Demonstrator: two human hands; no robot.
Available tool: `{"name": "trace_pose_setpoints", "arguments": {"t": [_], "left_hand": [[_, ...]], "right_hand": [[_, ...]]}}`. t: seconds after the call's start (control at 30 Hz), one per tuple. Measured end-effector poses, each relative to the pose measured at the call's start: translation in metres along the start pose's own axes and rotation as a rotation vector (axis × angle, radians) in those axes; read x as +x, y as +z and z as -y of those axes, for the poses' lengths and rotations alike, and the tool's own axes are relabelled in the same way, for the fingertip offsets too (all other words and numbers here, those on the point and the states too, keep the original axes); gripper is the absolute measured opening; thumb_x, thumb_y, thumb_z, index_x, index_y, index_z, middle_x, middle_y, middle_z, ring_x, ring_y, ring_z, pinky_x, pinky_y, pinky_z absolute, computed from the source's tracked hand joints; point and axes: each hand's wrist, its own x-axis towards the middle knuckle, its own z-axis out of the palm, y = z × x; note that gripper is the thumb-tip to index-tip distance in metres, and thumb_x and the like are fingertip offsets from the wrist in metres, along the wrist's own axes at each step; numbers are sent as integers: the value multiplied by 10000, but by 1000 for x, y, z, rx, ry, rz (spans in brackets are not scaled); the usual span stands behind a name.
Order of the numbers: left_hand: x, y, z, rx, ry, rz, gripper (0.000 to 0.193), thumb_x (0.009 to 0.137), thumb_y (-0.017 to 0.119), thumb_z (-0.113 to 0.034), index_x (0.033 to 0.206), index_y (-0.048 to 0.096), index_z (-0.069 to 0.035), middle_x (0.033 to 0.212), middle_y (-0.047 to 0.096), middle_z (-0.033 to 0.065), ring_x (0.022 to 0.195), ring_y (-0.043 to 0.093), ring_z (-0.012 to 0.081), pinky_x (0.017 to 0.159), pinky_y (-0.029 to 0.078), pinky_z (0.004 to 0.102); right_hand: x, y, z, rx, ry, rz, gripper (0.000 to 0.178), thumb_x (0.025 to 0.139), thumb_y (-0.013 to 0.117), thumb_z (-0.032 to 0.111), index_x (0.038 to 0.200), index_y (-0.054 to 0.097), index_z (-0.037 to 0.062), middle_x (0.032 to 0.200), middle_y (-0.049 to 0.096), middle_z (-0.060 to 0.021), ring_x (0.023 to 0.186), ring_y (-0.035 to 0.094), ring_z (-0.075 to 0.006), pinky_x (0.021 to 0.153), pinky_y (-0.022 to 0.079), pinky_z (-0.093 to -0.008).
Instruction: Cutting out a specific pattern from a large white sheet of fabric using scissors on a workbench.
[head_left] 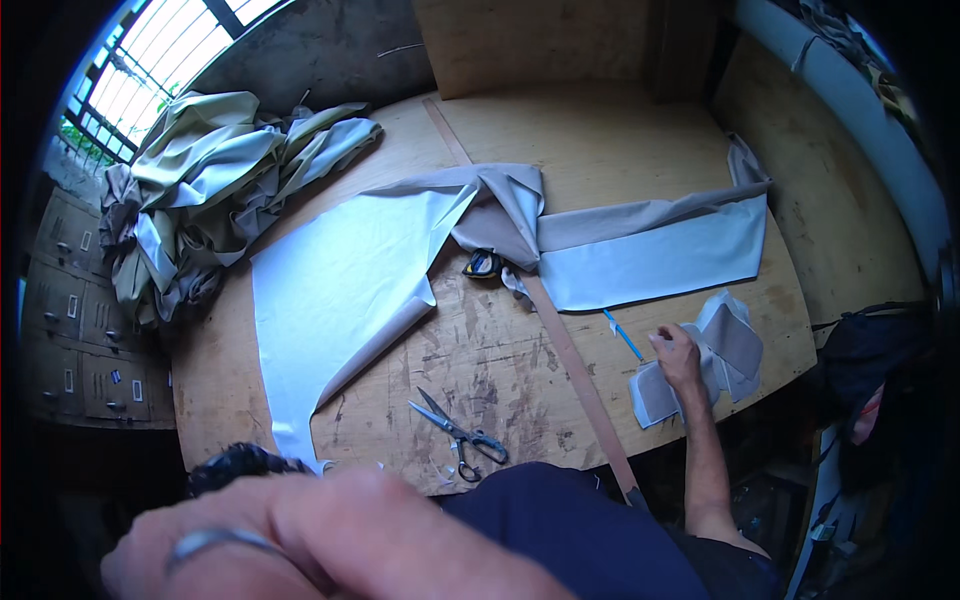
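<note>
My left hand [290, 540], with a ring on one finger, looms large and blurred across the lower left, very close to the camera. Its fingertips are out of sight. At the table's right side, my right hand [678, 360] has its fingers curled in beside cut pieces of pale grey fabric [728, 345]. Whatever those fingers may hold is too small to make out. Just left of them lies a blue pen-like stick [624, 335]. A pair of scissors [458, 432] with dark handles rests, blades parted, near the front edge.
White-backed fabric [350, 270] spreads over the left, and a folded strip [650, 255] lies at right. Between them sits a tape measure [483, 264]. A long wooden ruler [580, 385] crosses the wooden table [400, 360]. Crumpled fabric [210, 190] is heaped at far left, above drawers [95, 310].
</note>
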Motion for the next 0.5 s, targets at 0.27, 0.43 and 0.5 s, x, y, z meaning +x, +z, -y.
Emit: {"name": "trace_pose_setpoints", "arguments": {"t": [0.27,0.43,0.5], "left_hand": [[3,-50,16,312,-58,-230,317,1051,476,-278,1162,613,-14,1078,633,162,998,619,293,896,514,412],[1,-57,34,470,-159,-351,317,1052,474,-279,1150,601,-5,1090,608,181,997,616,302,904,518,408],[-10,-62,46,-28,-222,-232,386,1091,392,-304,1203,598,3,1230,624,209,1148,625,310,993,504,420]], "right_hand": [[143,161,93,164,-146,226,570,838,788,404,1240,643,26,1123,719,-164,916,713,-327,840,548,-427],[221,212,95,39,-93,314,411,882,745,352,1131,698,28,957,728,-136,852,703,-303,774,548,-423],[210,222,172,310,-129,201,231,912,698,240,959,682,15,854,707,-124,777,679,-294,716,535,-423]]}}
